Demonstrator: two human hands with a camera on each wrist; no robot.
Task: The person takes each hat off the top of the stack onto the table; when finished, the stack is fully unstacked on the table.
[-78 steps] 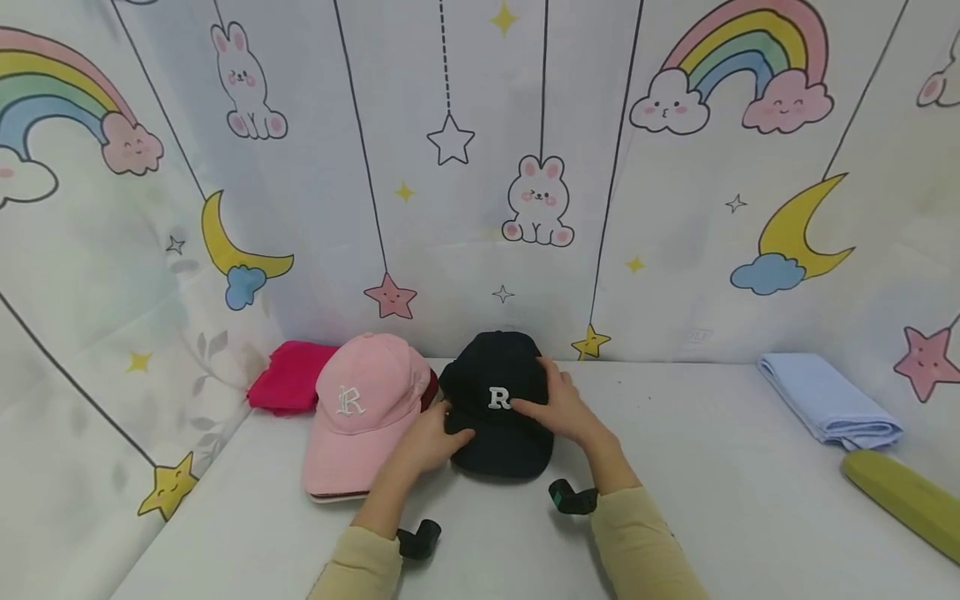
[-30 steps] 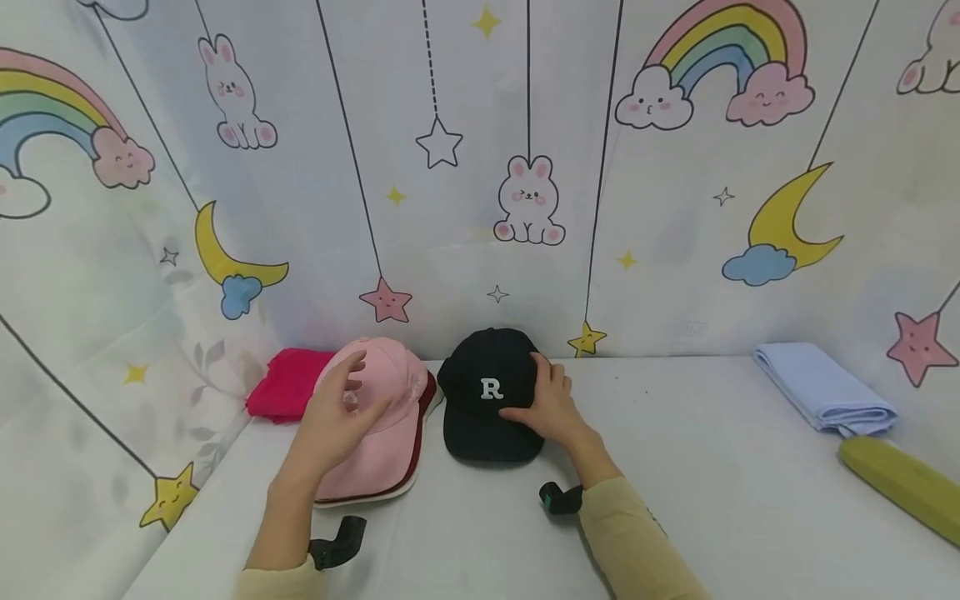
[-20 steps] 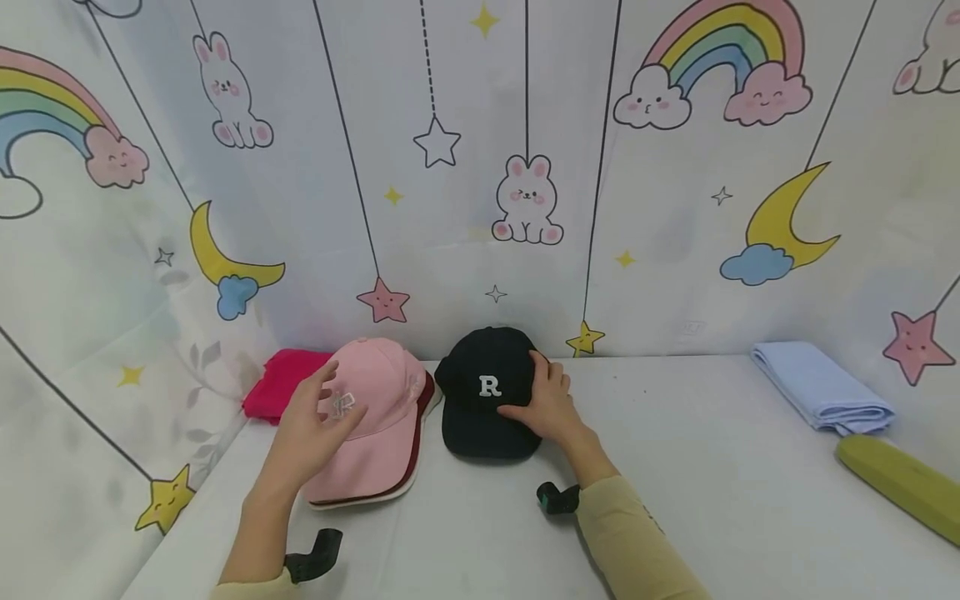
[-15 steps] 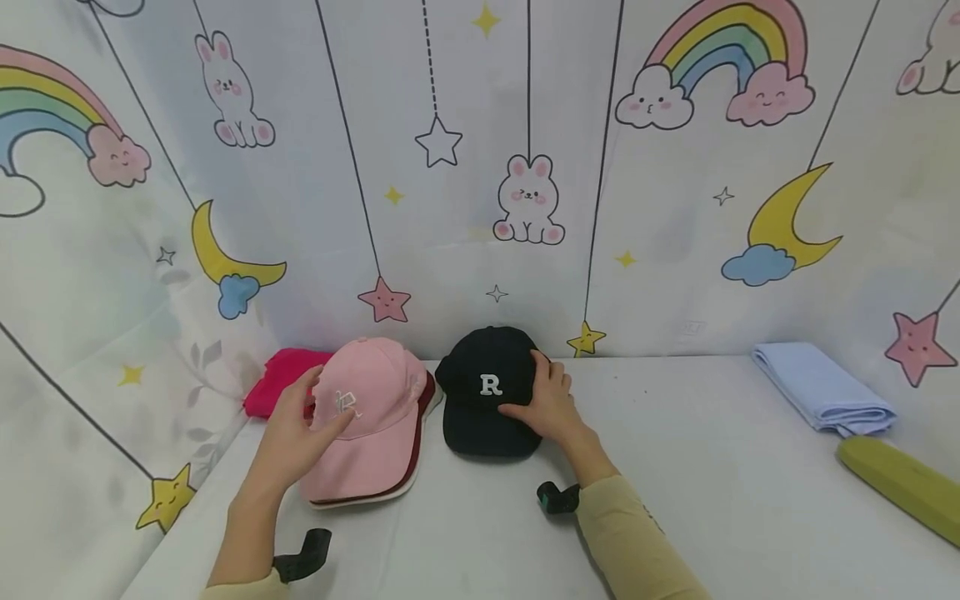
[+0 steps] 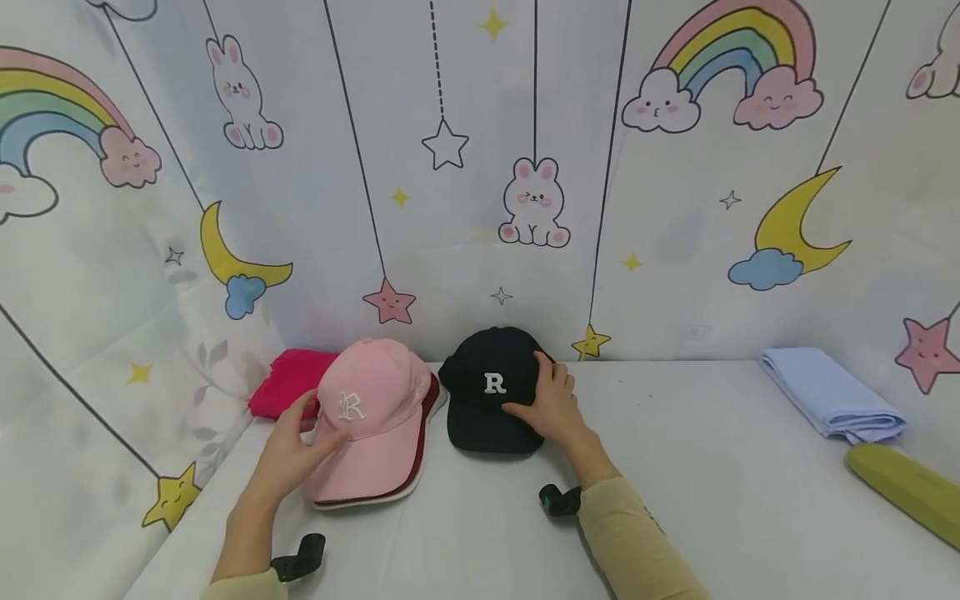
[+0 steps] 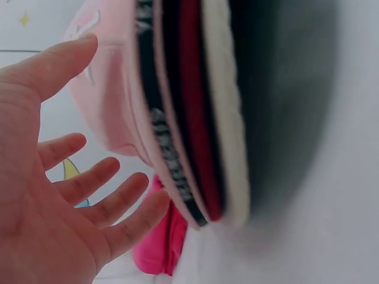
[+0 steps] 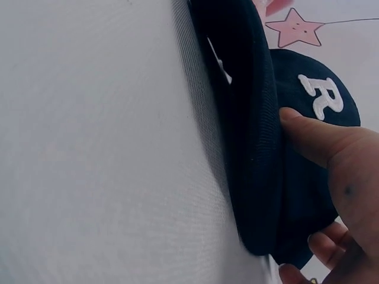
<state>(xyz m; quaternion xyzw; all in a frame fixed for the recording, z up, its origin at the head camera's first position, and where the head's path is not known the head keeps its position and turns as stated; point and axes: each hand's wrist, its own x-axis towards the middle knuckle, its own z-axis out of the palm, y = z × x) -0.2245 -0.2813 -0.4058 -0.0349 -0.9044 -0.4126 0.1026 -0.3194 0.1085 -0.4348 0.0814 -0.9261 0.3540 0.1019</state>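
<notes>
A black baseball cap (image 5: 487, 427) with a white R sits on the white table by the back wall. My right hand (image 5: 555, 408) holds its right side, with the thumb on the front of the crown and the other fingers round the side. To its left stands a stack of caps with a pink cap (image 5: 375, 454) on top; a dark red cap (image 6: 195, 118) and a cream cap (image 6: 228, 136) show at the brims. My left hand (image 5: 287, 457) is beside the pink cap's left side, fingers spread and thumb before the crown. Whether it touches the cap, I cannot tell.
Behind the pink cap lies a folded bright pink cloth (image 5: 288, 379). Toward the right end of the table (image 5: 675, 467) are a folded light blue cloth (image 5: 832, 396) and a long green object (image 5: 903, 492). A printed curtain (image 5: 465, 250) closes off the back.
My left hand has let go of the black cap, moved left across the front of the pink cap and come to its left side. My right hand has stayed on the black cap.
</notes>
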